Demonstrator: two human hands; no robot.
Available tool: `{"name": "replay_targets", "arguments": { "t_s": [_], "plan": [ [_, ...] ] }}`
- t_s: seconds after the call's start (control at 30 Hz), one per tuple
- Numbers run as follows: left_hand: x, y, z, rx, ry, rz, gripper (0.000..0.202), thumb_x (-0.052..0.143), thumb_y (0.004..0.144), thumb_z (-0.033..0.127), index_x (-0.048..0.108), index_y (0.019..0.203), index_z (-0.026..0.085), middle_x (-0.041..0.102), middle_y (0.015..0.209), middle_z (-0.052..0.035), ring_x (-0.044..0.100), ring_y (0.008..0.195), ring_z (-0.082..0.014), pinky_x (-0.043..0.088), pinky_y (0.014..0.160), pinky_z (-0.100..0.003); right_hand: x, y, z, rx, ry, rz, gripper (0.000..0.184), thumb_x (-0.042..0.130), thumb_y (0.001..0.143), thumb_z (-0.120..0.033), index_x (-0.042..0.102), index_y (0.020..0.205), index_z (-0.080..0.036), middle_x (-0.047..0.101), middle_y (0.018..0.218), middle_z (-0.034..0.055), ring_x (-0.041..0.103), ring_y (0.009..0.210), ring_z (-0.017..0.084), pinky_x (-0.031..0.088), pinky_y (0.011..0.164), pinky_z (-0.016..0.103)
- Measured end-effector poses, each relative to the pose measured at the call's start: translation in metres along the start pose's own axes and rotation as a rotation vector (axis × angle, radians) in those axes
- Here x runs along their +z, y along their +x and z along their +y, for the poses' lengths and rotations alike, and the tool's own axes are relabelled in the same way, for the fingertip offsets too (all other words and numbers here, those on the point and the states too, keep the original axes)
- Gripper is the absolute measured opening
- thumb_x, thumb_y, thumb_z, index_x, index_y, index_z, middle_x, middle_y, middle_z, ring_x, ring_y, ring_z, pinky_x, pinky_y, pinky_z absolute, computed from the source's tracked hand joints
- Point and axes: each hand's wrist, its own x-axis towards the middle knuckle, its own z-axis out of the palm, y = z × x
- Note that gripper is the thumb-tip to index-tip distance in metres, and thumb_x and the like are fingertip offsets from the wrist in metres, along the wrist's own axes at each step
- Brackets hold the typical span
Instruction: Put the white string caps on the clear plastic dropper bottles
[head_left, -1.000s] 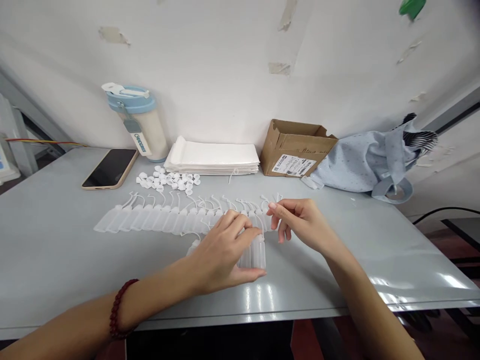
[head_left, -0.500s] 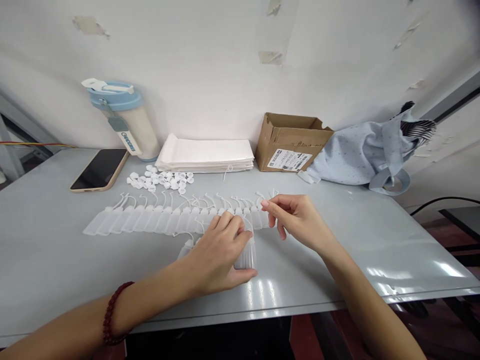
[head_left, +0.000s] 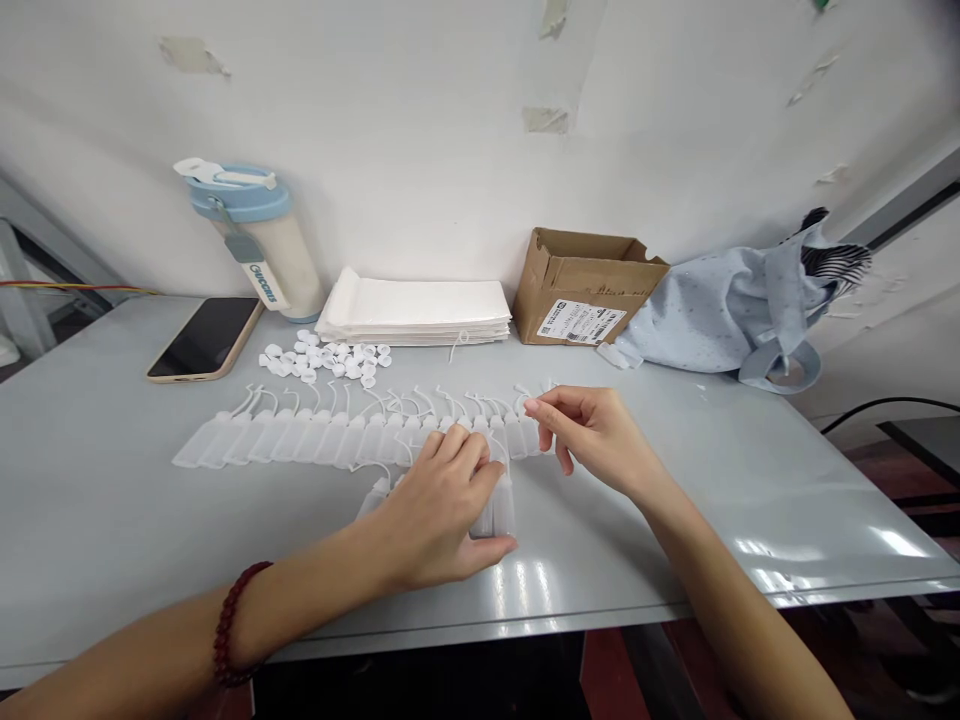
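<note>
The left hand [head_left: 439, 510] curls around small translucent plastic bottles [head_left: 501, 508] at about 6 o'clock, near the table's front edge [head_left: 420, 638]. The right hand [head_left: 596, 435] pinches its fingertips together at the near end of a bottle row [head_left: 300, 440]; whether they hold anything, I cannot tell. The bottles likely feel light and soft, best held by the body, as their thin neck loops [head_left: 420, 402] look flimsy. Loose caps [head_left: 322, 358] lie at 12 o'clock; the table top [head_left: 720, 480] stretches on at 3 o'clock.
</note>
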Motion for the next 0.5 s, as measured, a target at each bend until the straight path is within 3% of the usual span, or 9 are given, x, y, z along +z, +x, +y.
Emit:
{"name": "replay_targets", "arguments": {
  "t_s": [0.5],
  "plan": [
    [0.0002, -0.0002, -0.0016, 0.01, -0.003, 0.008, 0.047, 0.066, 0.073, 0.049, 0.061, 0.1, 0.011, 0.05, 0.092, -0.0097, 0.04, 0.086, -0.0249, 0.037, 0.074, -0.04, -0.0056, 0.005, 0.003, 0.011, -0.012, 0.051, 0.039, 0.053, 0.086, -0.049, 0.057, 0.064, -0.016, 0.059, 0.056, -0.0028, 0.047, 0.035, 0.005, 0.034, 0.04, 0.02]
  ]
}}
